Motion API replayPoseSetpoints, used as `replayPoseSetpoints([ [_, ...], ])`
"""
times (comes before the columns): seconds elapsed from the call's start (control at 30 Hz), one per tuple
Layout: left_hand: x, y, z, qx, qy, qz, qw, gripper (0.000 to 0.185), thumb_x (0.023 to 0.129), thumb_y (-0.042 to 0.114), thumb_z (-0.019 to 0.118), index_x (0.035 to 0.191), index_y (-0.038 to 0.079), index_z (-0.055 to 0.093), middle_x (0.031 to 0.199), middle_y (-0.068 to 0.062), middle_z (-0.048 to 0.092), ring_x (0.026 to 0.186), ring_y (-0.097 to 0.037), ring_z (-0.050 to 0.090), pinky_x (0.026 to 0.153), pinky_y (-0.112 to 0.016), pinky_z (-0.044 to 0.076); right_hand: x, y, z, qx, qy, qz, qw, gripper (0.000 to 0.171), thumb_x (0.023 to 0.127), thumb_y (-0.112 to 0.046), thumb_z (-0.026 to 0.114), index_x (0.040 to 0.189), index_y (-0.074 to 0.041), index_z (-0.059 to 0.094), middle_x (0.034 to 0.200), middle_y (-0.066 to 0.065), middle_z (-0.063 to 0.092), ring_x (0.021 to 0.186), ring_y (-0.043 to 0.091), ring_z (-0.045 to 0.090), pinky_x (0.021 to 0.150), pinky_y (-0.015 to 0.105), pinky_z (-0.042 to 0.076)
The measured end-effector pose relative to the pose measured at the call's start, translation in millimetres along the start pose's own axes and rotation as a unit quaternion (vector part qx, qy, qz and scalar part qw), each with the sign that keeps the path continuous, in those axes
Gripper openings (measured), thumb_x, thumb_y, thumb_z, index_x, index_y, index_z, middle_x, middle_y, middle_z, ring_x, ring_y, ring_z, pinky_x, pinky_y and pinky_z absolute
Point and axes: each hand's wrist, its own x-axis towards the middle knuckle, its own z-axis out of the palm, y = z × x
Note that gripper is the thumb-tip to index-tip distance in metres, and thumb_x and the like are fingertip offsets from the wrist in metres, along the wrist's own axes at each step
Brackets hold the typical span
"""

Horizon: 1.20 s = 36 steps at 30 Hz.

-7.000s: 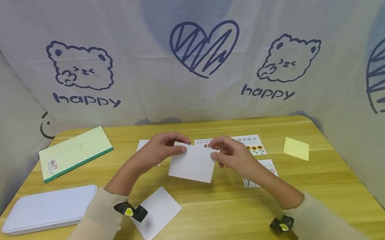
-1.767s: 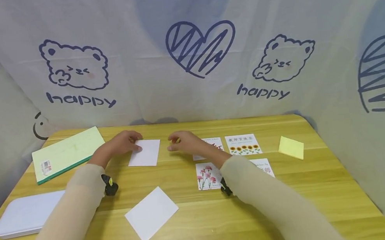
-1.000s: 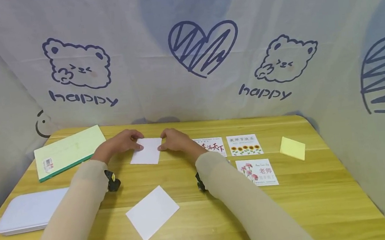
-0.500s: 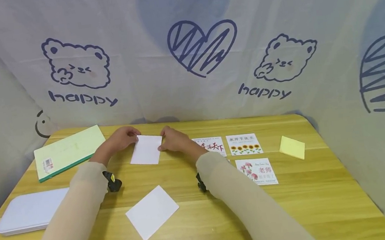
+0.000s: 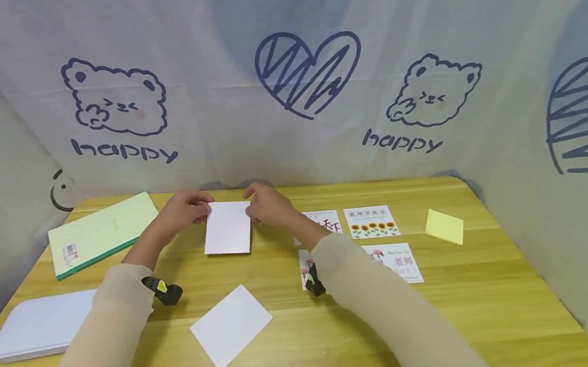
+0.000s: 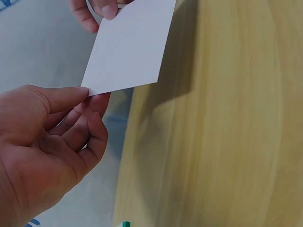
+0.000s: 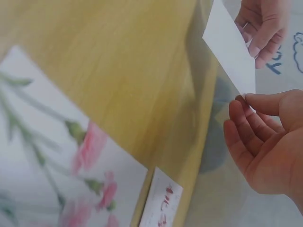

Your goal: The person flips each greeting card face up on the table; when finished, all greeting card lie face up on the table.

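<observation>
A blank white card (image 5: pixel 227 227) is held up off the table at the back left, tilted, its shadow showing below in the left wrist view. My left hand (image 5: pixel 183 212) pinches its left far corner between thumb and fingers. At the opposite far corner, my right hand (image 5: pixel 270 205) pinches the card the same way. Another blank white card (image 5: pixel 232 327) lies askew nearer the front. Right of my hands, printed cards lie in two rows: a sunflower card (image 5: pixel 371 222), a red-lettered card (image 5: pixel 330 220), and carnation cards (image 5: pixel 396 262), partly hidden by my right arm.
A pale green pad (image 5: pixel 105 233) with a barcode label lies at the back left. In front of it is a white flat case (image 5: pixel 42 326), partly behind my left sleeve. A yellow sticky-note pad (image 5: pixel 444 227) sits at the right. Printed cloth (image 5: pixel 212 126) hangs behind the table.
A card I held mid-table earlier is gone from my hands; a carnation card appears at the lower left of the group. Both hands moved to the back-left card and raised it.
</observation>
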Motion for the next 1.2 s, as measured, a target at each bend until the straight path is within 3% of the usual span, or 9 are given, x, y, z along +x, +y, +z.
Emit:
replayPoseSetpoints([
  [0.23,-16.1,18.2,8.2,-0.014,0.001,0.028,0.9995,0.031,0.104,0.012,0.053,0.130,-0.004,0.058,0.114,-0.021,0.062,0.096,-0.027,0.063,0.095,-0.049,0.052,-26,4,-19,0.047,-0.016,-0.021,0.999,0.029,0.098,-0.016,0.064,0.126,-0.009,0.059,0.098,0.011,0.068,0.090,0.040,0.070,0.066,0.031,0.050],
  [0.4,-31.6,40.7,22.3,-0.004,-0.003,0.044,0.9990,0.029,0.104,0.014,0.055,0.128,0.000,0.060,0.119,-0.019,0.062,0.098,-0.029,0.065,0.094,-0.049,0.053,-56,16,-33,0.086,-0.013,-0.037,0.995,0.027,0.098,-0.016,0.065,0.124,-0.010,0.060,0.098,0.013,0.067,0.091,0.044,0.067,0.081,0.046,0.055],
  [0.5,-40.9,51.8,34.6,-0.004,-0.014,0.052,0.9986,0.027,0.103,0.014,0.057,0.127,0.002,0.061,0.118,-0.018,0.062,0.098,-0.030,0.067,0.093,-0.048,0.054,-77,27,-38,0.103,-0.008,-0.040,0.994,0.026,0.098,-0.015,0.065,0.123,-0.011,0.060,0.096,0.010,0.065,0.090,0.045,0.066,0.081,0.052,0.054],
  [0.6,-47.3,60.1,47.8,-0.012,-0.031,0.058,0.9978,0.026,0.102,0.015,0.058,0.126,0.004,0.063,0.117,-0.017,0.063,0.096,-0.029,0.067,0.091,-0.048,0.054,-96,38,-42,0.104,-0.003,-0.042,0.994,0.025,0.098,-0.016,0.066,0.122,-0.013,0.061,0.095,0.008,0.066,0.088,0.040,0.067,0.077,0.045,0.056],
  [0.7,-50.6,66.1,59.6,-0.023,-0.046,0.068,0.9964,0.025,0.102,0.014,0.059,0.125,0.005,0.063,0.116,-0.016,0.063,0.095,-0.028,0.068,0.090,-0.049,0.055,-113,47,-46,0.109,0.005,-0.041,0.993,0.024,0.098,-0.017,0.066,0.121,-0.014,0.061,0.096,0.007,0.068,0.084,0.031,0.067,0.077,0.039,0.057],
  [0.8,-50.3,72.8,71.3,-0.034,-0.061,0.077,0.9945,0.025,0.101,0.013,0.060,0.124,0.005,0.064,0.116,-0.016,0.064,0.094,-0.027,0.068,0.090,-0.050,0.055,-129,56,-53,0.116,0.019,-0.038,0.992,0.022,0.097,-0.017,0.067,0.119,-0.016,0.062,0.097,0.006,0.068,0.082,0.025,0.067,0.080,0.044,0.057],
  [0.9,-49.9,79.6,80.7,-0.041,-0.069,0.081,0.9935,0.023,0.101,0.013,0.061,0.123,0.006,0.065,0.115,-0.014,0.064,0.093,-0.027,0.068,0.087,-0.046,0.056,-143,63,-60,0.125,0.028,-0.048,0.991,0.022,0.097,-0.017,0.067,0.119,-0.016,0.062,0.099,0.007,0.068,0.085,0.029,0.067,0.083,0.053,0.056],
  [1.0,-50.0,85.7,88.1,-0.047,-0.072,0.090,0.9922,0.022,0.100,0.013,0.061,0.121,0.007,0.066,0.113,-0.013,0.064,0.093,-0.029,0.069,0.086,-0.044,0.056,-154,67,-66,0.140,0.035,-0.064,0.987,0.025,0.097,-0.016,0.068,0.121,-0.013,0.061,0.101,0.010,0.068,0.088,0.036,0.067,0.084,0.054,0.056],
  [1.2,-50.3,92.8,100.6,-0.077,-0.095,0.099,0.9875,0.021,0.100,0.012,0.062,0.120,0.007,0.065,0.109,-0.012,0.065,0.092,-0.037,0.070,0.092,-0.056,0.053,-167,74,-77,0.165,0.054,-0.063,0.983,0.025,0.097,-0.014,0.068,0.121,-0.011,0.062,0.101,0.010,0.069,0.089,0.038,0.067,0.085,0.055,0.056],
])
